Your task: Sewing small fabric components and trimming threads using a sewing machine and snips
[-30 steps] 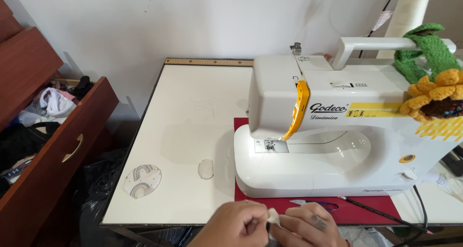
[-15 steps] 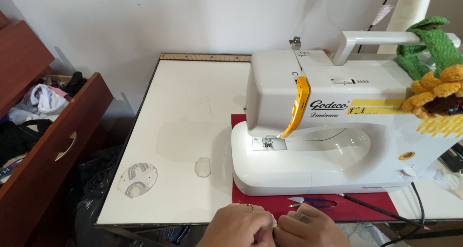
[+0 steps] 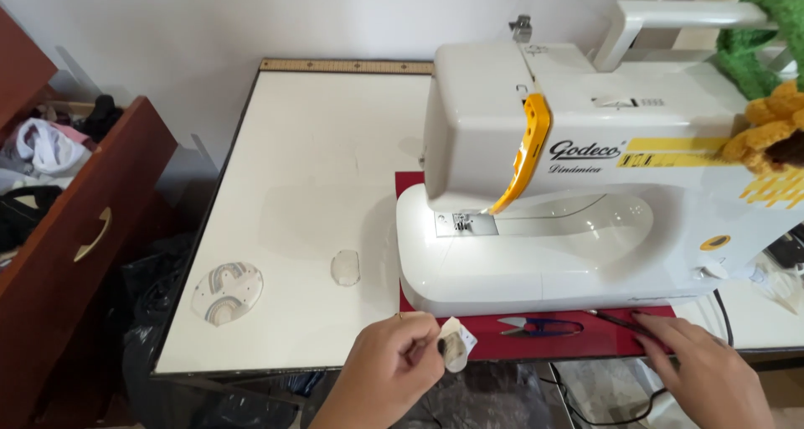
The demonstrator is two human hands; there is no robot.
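Pinching a small pale fabric piece (image 3: 456, 345) at the table's front edge, the left hand (image 3: 394, 366) grips; the right hand (image 3: 703, 366) lies released, fingertips touching a thin dark stick (image 3: 624, 322).

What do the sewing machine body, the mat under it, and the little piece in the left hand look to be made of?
Sewing machine: looks like moulded plastic, glossy white, with soft highlights on the curved base. Red mat: flat and matte, perhaps felt or rubber; cannot tell which. Small piece in the left hand: pale, soft-edged, probably fabric. Right hand rests by a thin dark rod.
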